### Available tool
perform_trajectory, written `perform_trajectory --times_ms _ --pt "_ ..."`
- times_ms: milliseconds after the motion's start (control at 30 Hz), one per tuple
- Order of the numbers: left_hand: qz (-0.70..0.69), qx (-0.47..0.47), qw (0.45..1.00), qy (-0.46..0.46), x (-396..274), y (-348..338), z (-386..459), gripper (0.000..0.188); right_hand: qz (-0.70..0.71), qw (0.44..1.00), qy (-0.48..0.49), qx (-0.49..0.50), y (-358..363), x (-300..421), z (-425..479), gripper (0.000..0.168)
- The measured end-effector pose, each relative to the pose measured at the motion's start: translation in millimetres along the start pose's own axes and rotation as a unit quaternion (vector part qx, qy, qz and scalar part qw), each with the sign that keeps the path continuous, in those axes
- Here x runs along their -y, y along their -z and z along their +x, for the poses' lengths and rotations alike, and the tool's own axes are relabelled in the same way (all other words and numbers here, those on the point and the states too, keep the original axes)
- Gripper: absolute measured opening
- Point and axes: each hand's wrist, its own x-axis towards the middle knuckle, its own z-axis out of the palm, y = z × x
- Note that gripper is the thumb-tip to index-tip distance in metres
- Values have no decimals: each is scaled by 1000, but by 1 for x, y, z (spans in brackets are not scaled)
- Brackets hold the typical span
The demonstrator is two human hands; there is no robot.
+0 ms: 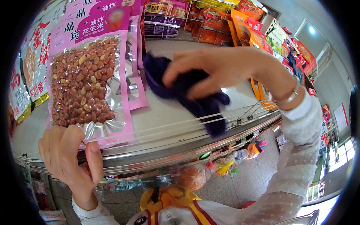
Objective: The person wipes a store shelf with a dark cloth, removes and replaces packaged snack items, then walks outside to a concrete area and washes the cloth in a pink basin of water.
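Note:
My right hand (208, 71) grips a dark purple cloth (187, 95), pressed against a bare stretch of the white shop shelf (166, 118); hand and cloth are blurred. One end of the cloth hangs over the clear rail at the shelf's front edge. To the left, my left hand (70, 154) has its fingers curled at the bottom edge of a pink vacuum-sealed bag of peanuts (84, 84), by the front rail. Whether the fingers pinch the bag or the rail, I cannot tell. More pink bags stand behind the front one.
Silver-white snack bags (35, 62) stand at the far left. A wire grid (180, 19) backs the shelf, with purple and orange packets behind it. Orange pouches (247, 33) line the right side. Below the clear front rail (180, 126), lower shelves hold bagged goods (194, 177) above a tiled floor.

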Motion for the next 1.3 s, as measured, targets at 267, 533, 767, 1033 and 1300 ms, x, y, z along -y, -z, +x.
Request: perform_trajectory --times_ms 267,533,767,1033,1300 --pt "-22 -16 1000 -5 -7 -2 6 16 -65 944 -323 -28 -4 -16 -99 35" --pt "-12 -85 996 -31 -3 1 7 17 101 951 -223 -191 -22 37 -57 28" --pt "-16 -111 993 -40 -6 0 7 17 94 845 8 -526 -17 59 -156 63" --pt "-6 -32 999 33 -9 6 1 15 -20 811 -507 -293 -50 110 -261 39" --pt "-20 -63 998 -4 -10 0 8 12 32 716 -161 -679 1 90 -200 50"
